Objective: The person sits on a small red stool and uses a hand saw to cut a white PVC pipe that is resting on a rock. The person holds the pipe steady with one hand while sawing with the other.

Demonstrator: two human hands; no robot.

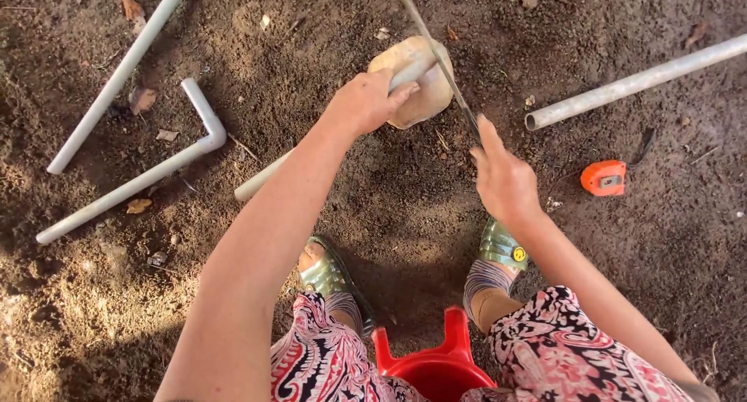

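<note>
Two loose pipes (117, 75) and an elbowed pipe (136, 180) lay on the dirt at my far left. My left hand (364, 102) clamped the white pipe (268, 176) down across a pale stone (412, 83); my right hand (504, 180) was closed on a hacksaw blade (440, 59) crossing that pipe, with another pipe (634, 81) and an orange tape measure (604, 178) beyond

Bare soil open between the hands, clutter on both flanks

The dirt patch between the left hand (366, 102) and right hand (502, 180) lies open down to the red stool (436, 367). Ahead, the stone (412, 79), the pipe (264, 180) held on it and the hacksaw blade (440, 59) block passage. Leftward lie an elbow-jointed pipe (132, 184) and a straight pipe (117, 75); rightward, a grey pipe (630, 83) and an orange tape measure (604, 178).
</note>
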